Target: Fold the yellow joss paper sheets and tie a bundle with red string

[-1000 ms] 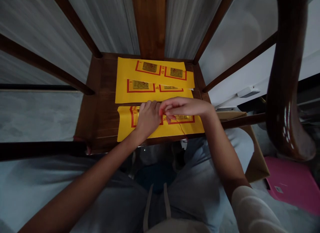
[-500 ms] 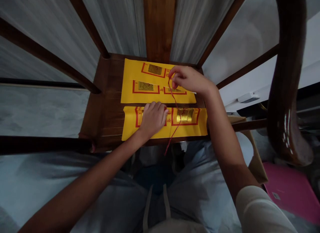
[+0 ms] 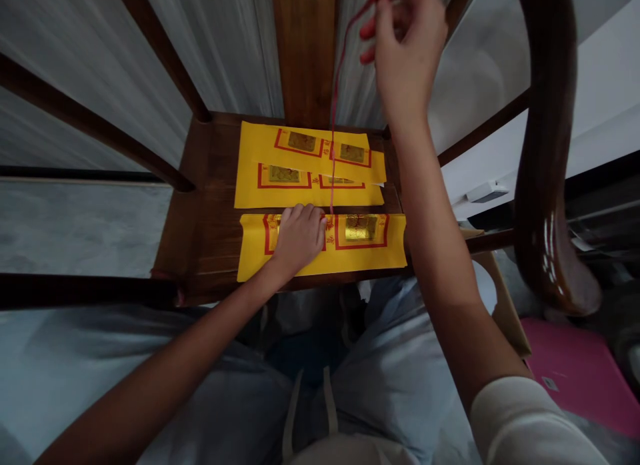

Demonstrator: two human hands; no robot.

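My left hand presses on the near folded yellow paper, its fingers curled over the far edge and their tips hidden. Red frames and gold foil are printed on this paper. High up at the top of the view, my right hand is closed in a pinch on a red string. The string runs down from it, slightly slack, to the paper's far edge beside my left fingers. Behind lie more yellow papers with gold foil, overlapping at an angle.
All the papers lie on a dark wooden chair seat. Wooden spindles, a wide back slat and a curved armrest surround it. On the right are a cardboard box and a pink flat object.
My right hand has risen from the back papers to the top of the view, drawing the red string upward. The string no longer crosses the near paper's front. My left hand stays put.
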